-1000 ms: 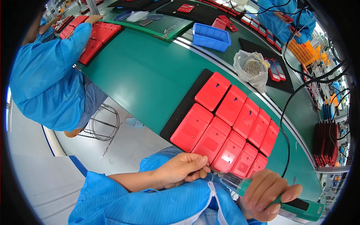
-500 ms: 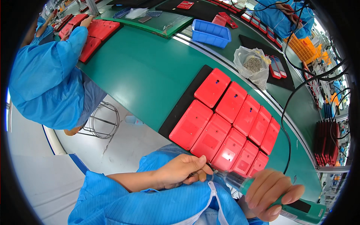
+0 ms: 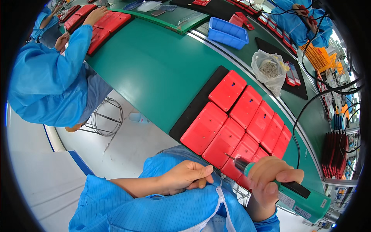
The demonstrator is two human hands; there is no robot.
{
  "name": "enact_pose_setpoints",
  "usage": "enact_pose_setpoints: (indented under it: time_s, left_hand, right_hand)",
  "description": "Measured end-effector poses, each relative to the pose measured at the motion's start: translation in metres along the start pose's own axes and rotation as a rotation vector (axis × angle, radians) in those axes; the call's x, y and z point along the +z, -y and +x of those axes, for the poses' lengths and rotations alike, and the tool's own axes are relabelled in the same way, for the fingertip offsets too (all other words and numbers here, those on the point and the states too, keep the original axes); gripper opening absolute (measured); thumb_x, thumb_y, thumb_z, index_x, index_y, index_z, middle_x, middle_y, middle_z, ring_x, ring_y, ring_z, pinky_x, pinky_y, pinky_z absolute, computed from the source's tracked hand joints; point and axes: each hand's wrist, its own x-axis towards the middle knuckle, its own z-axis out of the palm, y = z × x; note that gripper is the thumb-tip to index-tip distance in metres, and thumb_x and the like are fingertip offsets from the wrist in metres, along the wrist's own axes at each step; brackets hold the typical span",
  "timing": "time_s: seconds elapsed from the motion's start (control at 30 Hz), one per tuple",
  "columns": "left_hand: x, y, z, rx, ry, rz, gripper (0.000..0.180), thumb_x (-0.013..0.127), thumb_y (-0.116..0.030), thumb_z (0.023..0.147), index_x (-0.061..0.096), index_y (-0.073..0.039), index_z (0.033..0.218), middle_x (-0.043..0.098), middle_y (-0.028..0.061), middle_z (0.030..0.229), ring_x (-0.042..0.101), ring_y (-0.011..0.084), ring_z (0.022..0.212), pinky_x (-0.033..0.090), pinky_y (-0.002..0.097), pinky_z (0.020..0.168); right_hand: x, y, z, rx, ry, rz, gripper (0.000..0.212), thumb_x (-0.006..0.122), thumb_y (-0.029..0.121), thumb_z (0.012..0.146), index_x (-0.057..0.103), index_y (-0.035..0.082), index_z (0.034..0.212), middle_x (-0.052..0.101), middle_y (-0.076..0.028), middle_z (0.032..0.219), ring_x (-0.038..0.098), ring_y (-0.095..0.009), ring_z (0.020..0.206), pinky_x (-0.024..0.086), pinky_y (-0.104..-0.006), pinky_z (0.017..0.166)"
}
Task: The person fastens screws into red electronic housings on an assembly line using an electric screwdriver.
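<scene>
My right hand (image 3: pixel 268 178) is wrapped round a green electric screwdriver (image 3: pixel 307 201). Its thin bit points up and left, over a red plastic case (image 3: pixel 222 141) in the near row; whether it touches the case I cannot tell. My left hand (image 3: pixel 187 176) is closed, thumb against curled fingers, just off the table's near edge in front of the cases. What lies inside those fingers is hidden. Several red cases in two rows lie on a black mat (image 3: pixel 181 123), backs up, with small holes. Some far-row cases (image 3: pixel 228 89) show dark dots.
Across a metal rail are a clear bag of small metal parts (image 3: pixel 270 69), a blue bin (image 3: pixel 228 34) and red-framed devices (image 3: pixel 291 73). A black cable (image 3: pixel 295 131) curves down on the right. A co-worker in blue (image 3: pixel 50 81) works on red cases at left, near a stool (image 3: pixel 106 118).
The screwdriver has risen and its bit has swung up over the near-row case. My left hand's fingers have drawn closer together. The view has shifted slightly.
</scene>
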Motion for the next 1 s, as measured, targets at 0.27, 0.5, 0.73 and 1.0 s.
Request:
enact_pose_setpoints:
  time_s: [0.27,0.5,0.73,1.0]
  left_hand:
    - [-0.004,0.005,0.002,0.049,0.049,0.023,0.048,0.036,-0.047,0.088,0.04,-0.01,0.058,0.032,-0.0028,0.049,0.028,0.0063,0.044,0.024,0.0203,0.042]
    - [-0.005,0.005,0.004,0.044,0.069,-0.031,0.044,0.032,-0.044,0.09,0.037,-0.01,0.061,0.024,-0.0035,0.052,0.024,0.0074,0.048,0.023,0.0206,0.043]
    - [-0.005,0.002,0.001,0.122,0.004,0.124,0.036,0.047,-0.033,0.087,0.056,-0.002,0.072,0.044,-0.0003,0.056,0.035,0.0053,0.049,0.029,0.0184,0.044]
    - [-0.013,0.002,0.007,0.14,-0.012,0.116,0.026,0.05,-0.022,0.086,0.061,0.002,0.089,0.056,0.003,0.071,0.042,0.0048,0.056,0.034,0.0168,0.049]
  right_hand:
    - [0.004,-0.003,0.007,0.002,0.048,0.0,0.023,0.057,0.007,0.077,0.038,0.006,0.09,0.046,-0.002,0.051,0.049,-0.014,0.039,0.046,-0.0295,0.039]
    - [0.002,-0.004,0.006,0.008,0.044,-0.002,0.025,0.057,0.007,0.077,0.036,0.005,0.09,0.046,-0.003,0.051,0.048,-0.014,0.039,0.046,-0.0293,0.038]
    - [0.003,-0.006,0.007,0.017,0.093,0.003,0.024,0.056,0.005,0.076,0.037,0.005,0.09,0.046,-0.003,0.051,0.048,-0.014,0.039,0.046,-0.0291,0.039]
    - [0.005,-0.014,0.015,0.089,0.1,0.037,0.027,0.051,-0.006,0.067,0.036,0.005,0.088,0.046,-0.006,0.051,0.048,-0.018,0.039,0.045,-0.0326,0.041]
